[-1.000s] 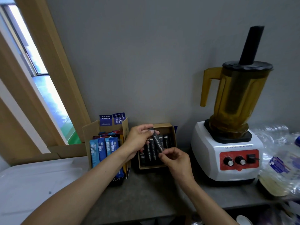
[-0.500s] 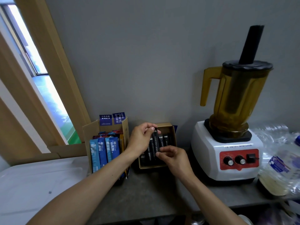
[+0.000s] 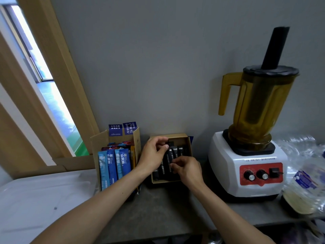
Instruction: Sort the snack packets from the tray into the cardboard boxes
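Over the small cardboard box point(image 3: 188, 140), the left hand point(image 3: 154, 155) pinches the top of a black packet point(image 3: 169, 155), the right hand point(image 3: 188, 170) its lower end; both grips hold it. Placing step, I judge: next, seat it and release.

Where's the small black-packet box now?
Head view: the small box sits central, between the taller box and the blender, with the left hand and right hand holding a black packet in it.
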